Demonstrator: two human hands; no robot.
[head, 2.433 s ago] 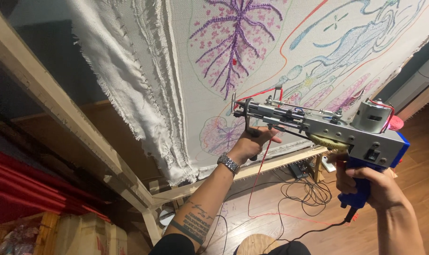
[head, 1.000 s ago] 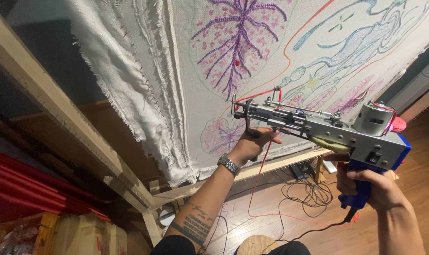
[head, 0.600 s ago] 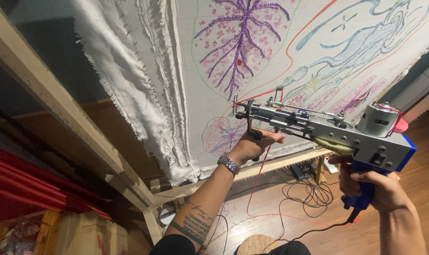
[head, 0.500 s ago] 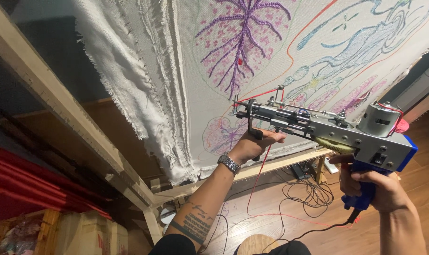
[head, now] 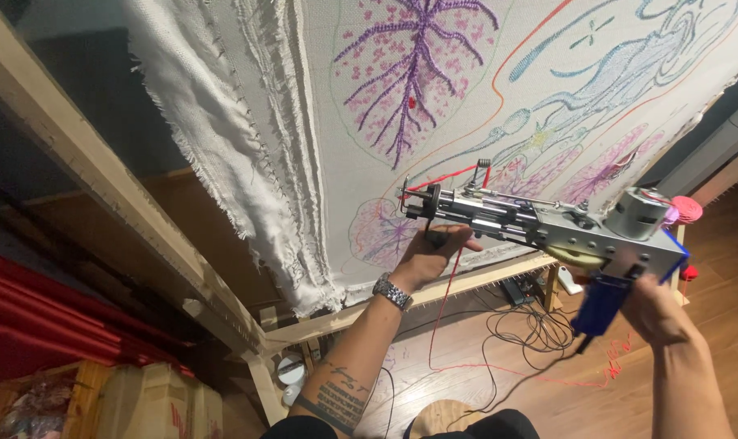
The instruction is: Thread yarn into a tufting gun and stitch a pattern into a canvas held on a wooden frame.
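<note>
While a big sheet of white woven cloth hangs stretched on a pale wooden frame, drawn over with purple branching shapes, blue outlines and thin red lines, both hands work at a tool held up before it. Its loose, frayed edge droops at the left side of the frame.

Below lies a brown wooden floor, where black cables coil in loops near the frame's lower rail. A red drape fills the lower left corner.

Between the hands runs the metal tufting gun with a blue grip — its needle end points left, close to the cloth but I cannot tell whether it touches. The right hand is closed around the blue grip at the rear, under the round silver motor. The left hand, with a silver wristwatch on the wrist, reaches up from below; its fingers curl about the front handle of the gun.

A thin red yarn hangs from the gun's front — trailing down past the left wrist to the floor.
</note>
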